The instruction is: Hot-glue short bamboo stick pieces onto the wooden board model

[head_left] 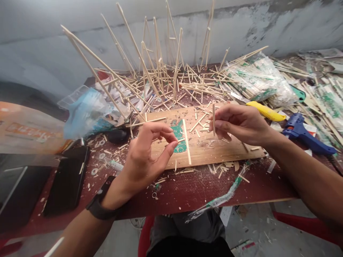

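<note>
My left hand (150, 151), with a black band on its wrist, pinches a short wooden stick (180, 140) over the left part of a wooden board (222, 153). Between thumb and fingers, my right hand (235, 123) holds an upright flat wooden stick (213, 119) above the board's right part. A longer pale stick (187, 142) lies on the board between my hands, beside a green printed patch (177, 132). Short cut stick pieces (199, 123) are scattered near my right fingers.
Tall joined stick frames (142, 53) stand at the back. A blue glue gun (308, 135), a yellow-handled cutter (265, 110) and bagged sticks (254, 80) are at the right. A black phone (66, 182), a blue plastic bag (85, 110) and a black mouse (118, 136) are at the left.
</note>
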The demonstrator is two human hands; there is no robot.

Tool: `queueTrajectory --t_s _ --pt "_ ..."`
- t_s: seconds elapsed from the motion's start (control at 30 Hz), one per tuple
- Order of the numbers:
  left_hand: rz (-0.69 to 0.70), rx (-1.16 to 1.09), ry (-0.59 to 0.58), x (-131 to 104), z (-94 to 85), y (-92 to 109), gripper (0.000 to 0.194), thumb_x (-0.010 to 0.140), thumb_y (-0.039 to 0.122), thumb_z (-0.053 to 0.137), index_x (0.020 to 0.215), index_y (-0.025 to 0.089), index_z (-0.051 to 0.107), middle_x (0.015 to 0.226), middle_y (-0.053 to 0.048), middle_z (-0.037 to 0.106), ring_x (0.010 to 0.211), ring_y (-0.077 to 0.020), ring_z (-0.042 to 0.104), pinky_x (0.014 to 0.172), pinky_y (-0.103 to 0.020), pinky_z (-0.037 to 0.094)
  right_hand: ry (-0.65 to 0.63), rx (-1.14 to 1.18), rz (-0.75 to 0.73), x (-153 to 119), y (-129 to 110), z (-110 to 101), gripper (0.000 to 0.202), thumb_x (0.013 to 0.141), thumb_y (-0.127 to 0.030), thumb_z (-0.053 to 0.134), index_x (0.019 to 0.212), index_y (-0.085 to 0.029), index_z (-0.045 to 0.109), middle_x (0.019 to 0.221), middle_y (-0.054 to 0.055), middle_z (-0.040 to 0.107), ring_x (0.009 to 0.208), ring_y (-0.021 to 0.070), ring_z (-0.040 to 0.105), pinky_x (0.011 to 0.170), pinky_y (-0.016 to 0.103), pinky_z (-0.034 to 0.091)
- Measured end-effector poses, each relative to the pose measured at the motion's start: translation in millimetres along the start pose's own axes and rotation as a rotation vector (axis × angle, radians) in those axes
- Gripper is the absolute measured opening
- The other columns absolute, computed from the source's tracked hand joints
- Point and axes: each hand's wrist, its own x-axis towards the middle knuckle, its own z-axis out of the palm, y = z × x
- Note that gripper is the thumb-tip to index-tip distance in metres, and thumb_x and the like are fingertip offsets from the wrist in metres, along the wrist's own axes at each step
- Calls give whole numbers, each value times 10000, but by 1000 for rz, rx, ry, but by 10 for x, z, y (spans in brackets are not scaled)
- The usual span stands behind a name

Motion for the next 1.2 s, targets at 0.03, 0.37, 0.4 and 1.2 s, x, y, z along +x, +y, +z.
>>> queueTrajectory --t_s 0.03,0.37,0.4,1.2 --pt "1 -6 13 2 -4 5 394 932 -4 724 1206 226 560 1029 41 659 899 -74 748 909 -219 634 10 31 34 2 -12 4 215 997 -421 736 1019 -234 633 801 -3 719 533 86 586 433 264 460" --pt "-55 51 29 4 -21 29 356 952 41 716 1183 254 548 983 53 688 887 -118 769 870 -302 634 364 -600 83 74 90 -278 139 896 -283 704 992 -196 754 669 -3 620 563 139 492 569 353 431" --pt "-58 62 13 -2 -15 28 345 959 49 711 1185 254 550 991 46 690 891 -124 767 878 -315 639 340 -649 85 75 107 -304 171 893 -269 697 1035 -195 758 667 0 630 568 150 506 594 363 444" --pt "33 241 -207 9 13 -32 296 989 36 645 1219 196 550 948 0 727 871 -152 738 825 -306 625 23 -502 4 42 -38 -82 205 948 -320 663 801 -181 699 689 3 636 629 119 524 602 298 392"
